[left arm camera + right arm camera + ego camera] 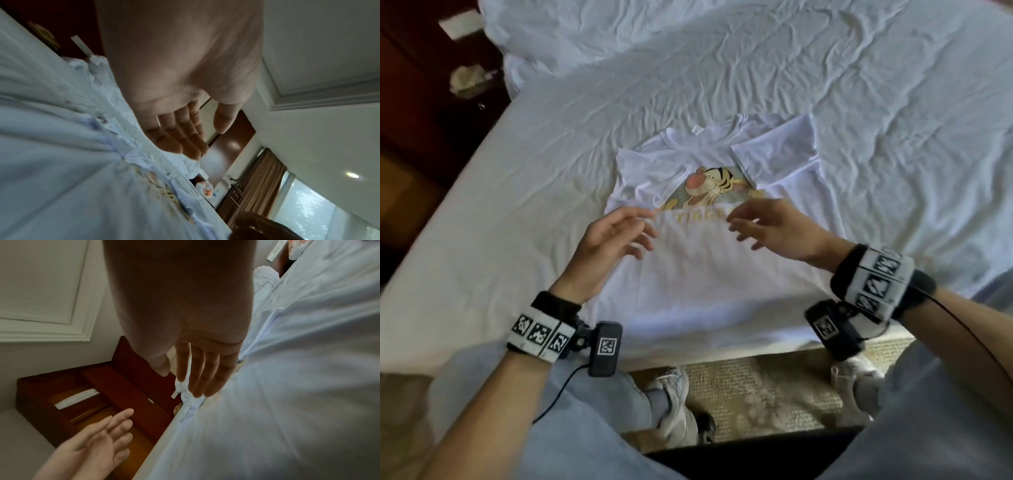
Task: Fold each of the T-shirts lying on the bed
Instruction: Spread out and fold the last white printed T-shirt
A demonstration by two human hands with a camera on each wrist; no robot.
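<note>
A white T-shirt [705, 281] with an orange tiger print [714, 186] lies flat in the middle of the bed, collar away from me. Both sleeves are folded inward, and the lower part is folded up so its edge crosses the lettering under the print. My left hand [650, 228] and right hand [738, 226] hover side by side over that folded edge, fingers spread and holding nothing. In the wrist views the left hand [203, 134] and right hand [180, 379] have straight fingers just above the fabric [277, 402]. Whether they touch it I cannot tell.
The wrinkled white bed sheet [893, 137] spreads all around the shirt. Bunched white bedding [654, 31] lies at the head. A dark wooden nightstand [421, 113] with a crumpled tissue [469, 80] stands to the left. My knees and shoes [674, 404] are at the near edge.
</note>
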